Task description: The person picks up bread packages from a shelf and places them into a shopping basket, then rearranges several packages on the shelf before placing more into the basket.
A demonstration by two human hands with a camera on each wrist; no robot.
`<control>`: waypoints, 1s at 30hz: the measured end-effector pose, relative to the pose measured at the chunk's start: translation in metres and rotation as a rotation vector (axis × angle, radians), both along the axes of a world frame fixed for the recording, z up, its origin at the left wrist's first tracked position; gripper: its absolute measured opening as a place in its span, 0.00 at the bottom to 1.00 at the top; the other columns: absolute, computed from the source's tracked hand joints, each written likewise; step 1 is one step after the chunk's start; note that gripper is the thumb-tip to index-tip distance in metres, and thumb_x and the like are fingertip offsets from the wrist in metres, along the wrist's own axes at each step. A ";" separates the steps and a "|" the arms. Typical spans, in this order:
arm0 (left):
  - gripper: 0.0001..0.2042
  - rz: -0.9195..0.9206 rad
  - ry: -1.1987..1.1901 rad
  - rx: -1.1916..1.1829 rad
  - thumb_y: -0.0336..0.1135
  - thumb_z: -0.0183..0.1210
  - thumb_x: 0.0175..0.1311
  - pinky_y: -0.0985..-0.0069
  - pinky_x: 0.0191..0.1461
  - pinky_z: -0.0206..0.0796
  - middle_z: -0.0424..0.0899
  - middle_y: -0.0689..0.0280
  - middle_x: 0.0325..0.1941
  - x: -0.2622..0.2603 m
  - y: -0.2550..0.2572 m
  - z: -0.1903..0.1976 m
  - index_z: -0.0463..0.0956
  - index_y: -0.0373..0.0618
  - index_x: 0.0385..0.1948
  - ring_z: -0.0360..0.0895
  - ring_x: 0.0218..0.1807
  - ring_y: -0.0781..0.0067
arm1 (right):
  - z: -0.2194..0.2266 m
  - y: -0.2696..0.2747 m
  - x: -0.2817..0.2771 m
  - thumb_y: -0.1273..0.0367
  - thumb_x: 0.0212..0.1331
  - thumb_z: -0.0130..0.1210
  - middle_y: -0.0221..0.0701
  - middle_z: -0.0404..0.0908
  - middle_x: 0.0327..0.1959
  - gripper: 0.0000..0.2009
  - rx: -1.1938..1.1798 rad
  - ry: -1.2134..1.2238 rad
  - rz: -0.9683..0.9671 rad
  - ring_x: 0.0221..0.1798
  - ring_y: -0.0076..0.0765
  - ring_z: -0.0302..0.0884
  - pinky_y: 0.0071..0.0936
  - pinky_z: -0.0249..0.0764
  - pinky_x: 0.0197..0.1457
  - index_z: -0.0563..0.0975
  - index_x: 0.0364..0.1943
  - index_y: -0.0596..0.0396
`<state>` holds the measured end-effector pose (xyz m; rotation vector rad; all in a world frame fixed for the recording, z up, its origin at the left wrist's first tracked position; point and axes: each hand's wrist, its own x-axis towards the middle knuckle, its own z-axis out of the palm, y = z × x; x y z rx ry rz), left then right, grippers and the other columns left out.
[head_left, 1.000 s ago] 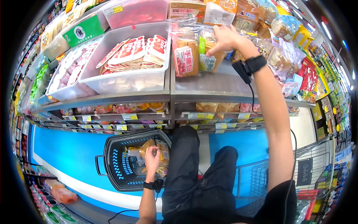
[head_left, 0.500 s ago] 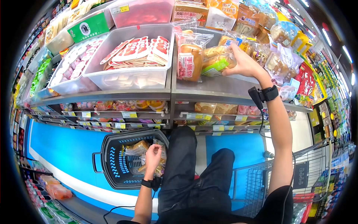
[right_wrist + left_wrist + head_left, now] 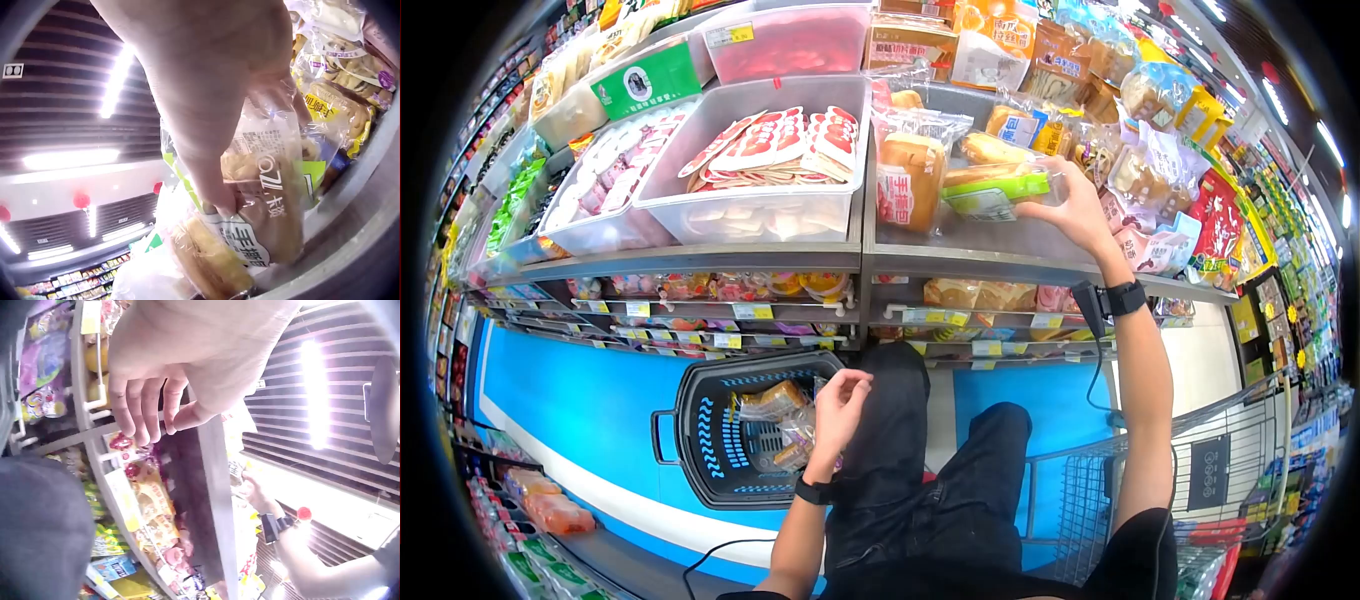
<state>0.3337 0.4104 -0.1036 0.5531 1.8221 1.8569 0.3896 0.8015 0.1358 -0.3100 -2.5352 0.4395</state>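
Observation:
On the shelf in the head view, my right hand (image 3: 1075, 205) grips one end of a clear bag of bread with a green label (image 3: 1000, 190). In the right wrist view, the thumb and fingers pinch this bread bag (image 3: 269, 181) from both sides. Beside it stands another bagged bread (image 3: 912, 165) with a red-and-white label. My left hand (image 3: 841, 408) is raised over the right side of a black shopping basket (image 3: 687, 440), near the knee. Its fingers hang loosely curled in the left wrist view, holding nothing. Bagged bread (image 3: 775, 400) lies in the basket.
A clear plastic bin (image 3: 745, 215) of red-and-white packets stands left of the bread. More packaged breads (image 3: 1155, 175) crowd the shelf at right. Below runs a lower shelf with price tags (image 3: 752, 312). A wire shopping cart (image 3: 1240, 450) stands at the right.
My right hand has moved right and toward me, tipping the green-labelled bread bag over onto its side. My left hand has lifted from the bags in the basket and shifted right.

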 end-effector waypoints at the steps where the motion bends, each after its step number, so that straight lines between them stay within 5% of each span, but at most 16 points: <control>1: 0.05 -0.029 0.020 0.027 0.28 0.54 0.68 0.80 0.48 0.69 0.83 0.65 0.43 0.000 0.006 0.010 0.76 0.38 0.40 0.78 0.42 0.79 | -0.001 -0.001 0.002 0.54 0.38 0.74 0.41 0.77 0.54 0.39 -0.098 0.092 -0.004 0.57 0.40 0.75 0.33 0.68 0.61 0.73 0.56 0.58; 4: 0.06 -0.069 -0.036 0.163 0.28 0.55 0.68 0.80 0.47 0.70 0.82 0.64 0.44 0.005 0.027 0.043 0.75 0.38 0.42 0.79 0.43 0.78 | 0.011 -0.006 0.016 0.55 0.38 0.75 0.40 0.78 0.53 0.39 -0.422 0.109 0.006 0.55 0.35 0.75 0.31 0.68 0.60 0.73 0.54 0.65; 7: 0.07 -0.162 -0.129 0.387 0.28 0.55 0.67 0.79 0.48 0.71 0.82 0.63 0.45 0.015 0.055 0.077 0.74 0.39 0.44 0.79 0.44 0.76 | -0.003 0.010 0.022 0.55 0.38 0.75 0.43 0.78 0.53 0.41 -0.491 0.211 -0.118 0.55 0.34 0.75 0.31 0.68 0.60 0.72 0.55 0.69; 14: 0.18 -0.388 -0.113 0.555 0.30 0.57 0.66 0.72 0.58 0.69 0.74 0.60 0.57 0.027 0.106 0.129 0.68 0.38 0.55 0.72 0.57 0.71 | 0.014 -0.065 0.082 0.60 0.40 0.74 0.39 0.79 0.51 0.38 -0.558 0.524 -0.202 0.52 0.34 0.76 0.28 0.70 0.57 0.71 0.56 0.66; 17: 0.42 -0.487 -0.095 0.642 0.37 0.68 0.57 0.64 0.68 0.60 0.62 0.56 0.68 0.036 0.121 0.141 0.49 0.43 0.69 0.63 0.68 0.62 | -0.019 -0.094 0.126 0.73 0.51 0.63 0.36 0.74 0.55 0.29 -0.820 0.778 -0.044 0.56 0.33 0.72 0.28 0.71 0.51 0.67 0.60 0.59; 19: 0.59 -0.521 -0.166 0.833 0.42 0.73 0.50 0.59 0.74 0.49 0.48 0.54 0.75 0.050 0.124 0.146 0.27 0.51 0.73 0.54 0.74 0.57 | -0.062 -0.113 0.156 0.68 0.57 0.61 0.35 0.74 0.50 0.26 -0.893 0.880 0.154 0.47 0.32 0.75 0.30 0.71 0.55 0.66 0.58 0.60; 20: 0.70 -0.504 -0.164 0.937 0.48 0.77 0.41 0.56 0.75 0.44 0.41 0.55 0.77 0.056 0.122 0.159 0.14 0.56 0.70 0.46 0.76 0.56 | -0.065 -0.130 0.153 0.66 0.59 0.58 0.37 0.73 0.51 0.23 -0.801 0.849 0.041 0.49 0.34 0.74 0.31 0.70 0.56 0.66 0.56 0.59; 21: 0.78 -0.507 0.185 0.891 0.54 0.81 0.29 0.54 0.76 0.40 0.38 0.56 0.78 0.046 0.120 0.146 0.12 0.58 0.69 0.41 0.77 0.54 | -0.062 -0.152 0.144 0.64 0.62 0.55 0.39 0.72 0.52 0.20 -0.710 0.813 -0.068 0.51 0.35 0.73 0.32 0.69 0.57 0.66 0.53 0.59; 22: 0.80 -0.421 -0.005 0.998 0.56 0.81 0.23 0.52 0.76 0.41 0.37 0.56 0.78 0.055 0.115 0.155 0.12 0.57 0.69 0.40 0.77 0.52 | -0.050 -0.166 0.140 0.62 0.66 0.48 0.43 0.68 0.56 0.14 -0.775 0.690 0.077 0.57 0.39 0.70 0.36 0.65 0.62 0.67 0.48 0.57; 23: 0.83 -0.326 -0.195 1.095 0.58 0.82 0.17 0.51 0.75 0.41 0.36 0.56 0.78 0.067 0.108 0.167 0.12 0.57 0.69 0.39 0.77 0.51 | -0.047 -0.185 0.129 0.58 0.55 0.60 0.42 0.66 0.56 0.23 -0.821 0.713 0.194 0.59 0.41 0.67 0.39 0.64 0.63 0.67 0.48 0.54; 25: 0.83 -0.145 -0.246 1.029 0.59 0.82 0.13 0.47 0.74 0.45 0.35 0.56 0.78 0.062 0.074 0.164 0.18 0.62 0.71 0.39 0.77 0.46 | -0.054 -0.215 0.111 0.52 0.28 0.79 0.41 0.64 0.57 0.42 -0.914 0.706 0.346 0.60 0.43 0.65 0.43 0.63 0.63 0.66 0.50 0.49; 26: 0.78 -0.116 -0.258 1.060 0.59 0.81 0.19 0.49 0.74 0.45 0.36 0.58 0.79 0.056 0.061 0.159 0.23 0.65 0.73 0.41 0.77 0.49 | -0.071 -0.213 0.107 0.54 0.30 0.78 0.42 0.63 0.58 0.41 -0.729 0.588 0.418 0.60 0.43 0.65 0.43 0.64 0.62 0.67 0.51 0.49; 28: 0.71 -0.096 -0.187 1.193 0.59 0.79 0.28 0.49 0.75 0.45 0.37 0.61 0.79 0.053 0.032 0.132 0.28 0.66 0.74 0.42 0.77 0.53 | -0.073 -0.240 0.097 0.56 0.31 0.78 0.44 0.63 0.58 0.42 -0.770 0.448 0.529 0.59 0.44 0.66 0.40 0.67 0.59 0.66 0.55 0.49; 30: 0.63 -0.058 -0.060 0.874 0.64 0.73 0.38 0.48 0.76 0.44 0.38 0.63 0.79 0.030 -0.022 0.094 0.31 0.67 0.74 0.42 0.77 0.54 | -0.083 -0.263 0.089 0.59 0.33 0.78 0.45 0.63 0.58 0.42 -0.768 0.196 0.550 0.60 0.49 0.68 0.38 0.69 0.58 0.66 0.56 0.51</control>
